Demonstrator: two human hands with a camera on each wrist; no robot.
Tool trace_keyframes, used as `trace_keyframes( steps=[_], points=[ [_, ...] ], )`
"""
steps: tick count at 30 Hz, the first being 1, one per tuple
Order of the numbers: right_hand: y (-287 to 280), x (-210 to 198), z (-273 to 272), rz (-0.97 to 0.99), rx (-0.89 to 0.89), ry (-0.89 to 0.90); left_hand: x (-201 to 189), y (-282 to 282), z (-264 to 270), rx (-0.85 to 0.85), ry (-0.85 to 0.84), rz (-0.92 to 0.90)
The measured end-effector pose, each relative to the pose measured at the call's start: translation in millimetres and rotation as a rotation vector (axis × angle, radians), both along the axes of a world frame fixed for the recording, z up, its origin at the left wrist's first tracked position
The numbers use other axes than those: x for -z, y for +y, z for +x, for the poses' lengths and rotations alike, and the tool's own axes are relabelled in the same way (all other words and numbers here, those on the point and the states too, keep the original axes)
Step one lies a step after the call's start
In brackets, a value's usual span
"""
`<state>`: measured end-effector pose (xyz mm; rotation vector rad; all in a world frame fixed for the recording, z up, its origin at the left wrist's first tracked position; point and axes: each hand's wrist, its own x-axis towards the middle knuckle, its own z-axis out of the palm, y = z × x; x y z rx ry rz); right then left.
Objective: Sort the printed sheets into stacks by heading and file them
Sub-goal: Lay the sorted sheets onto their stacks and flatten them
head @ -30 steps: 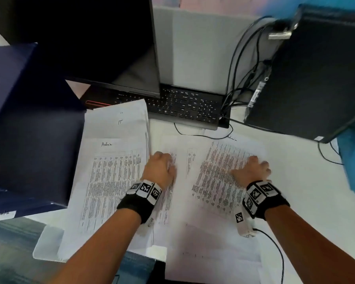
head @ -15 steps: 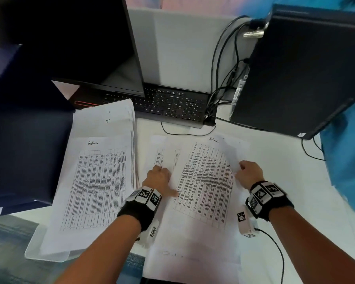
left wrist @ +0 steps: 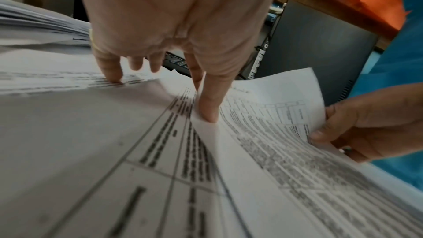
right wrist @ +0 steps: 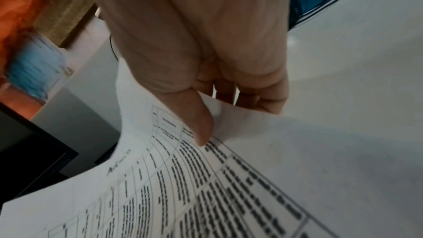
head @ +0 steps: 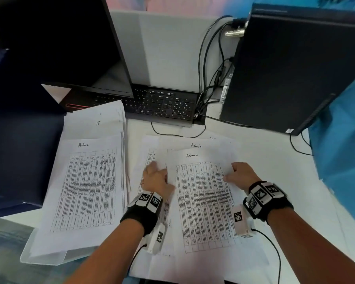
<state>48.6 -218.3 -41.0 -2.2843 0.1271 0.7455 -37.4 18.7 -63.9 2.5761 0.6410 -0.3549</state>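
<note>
The top printed sheet (head: pixel 203 201), headed "Admin", lies on a loose pile of sheets (head: pixel 150 158) in the middle of the white desk. My right hand (head: pixel 232 173) pinches its right edge, thumb on top and fingers underneath (right wrist: pixel 217 115), and that edge is curled up. My left hand (head: pixel 158 177) pinches the left edge between thumb and index finger (left wrist: pixel 201 95), while its little finger presses on the pile. At the left a sorted stack headed "Admin" (head: pixel 86 185) rests on a clear plastic folder (head: pixel 41 257). Behind that stack lie sheets headed "IT" (head: pixel 98 121).
A black keyboard (head: pixel 162 105) and monitor (head: pixel 55 44) stand behind the papers. A black computer tower (head: pixel 291 70) with cables (head: pixel 209 78) is at the back right. A dark blue binder (head: pixel 19 156) lies at the left and blue fabric (head: pixel 340 152) at the right.
My right hand went from lying flat on the top sheet to gripping its right edge. The sheet turned straight and slid nearer to me. My left thumb came onto its left edge.
</note>
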Motion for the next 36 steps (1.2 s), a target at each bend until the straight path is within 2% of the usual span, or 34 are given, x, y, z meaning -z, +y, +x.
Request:
trace_keyframes(
  steps=[2,4,10,15,19,22,29,33,36],
  points=[
    [1,3,-1,0.013,0.018,0.015,-1,3,1,-0.077,0.017,-0.025],
    [3,6,-2,-0.005,0.039,0.003,-1,9,3,-0.071,0.045,-0.073],
    [8,6,-1,-0.026,0.027,0.023,0,15,0,-0.065,-0.169,-0.259],
    [13,9,3,-0.05,0.16,0.029,5,16,-6,-0.172,-0.26,-0.316],
    [17,12,5,0.051,0.258,0.054,8,13,-9,-0.268,-0.286,-0.453],
    [20,17,3,0.112,0.291,0.076,15,14,-6,-0.317,-0.269,-0.449],
    [28,19,-2,0.082,0.158,0.103,10,18,10,-0.203,-0.212,-0.332],
    [27,17,-7,0.156,0.18,0.084,-5,20,23,-0.102,-0.22,-0.285],
    [25,14,-8,0.195,0.209,0.094,-9,19,23,0.02,-0.21,-0.389]
  ],
)
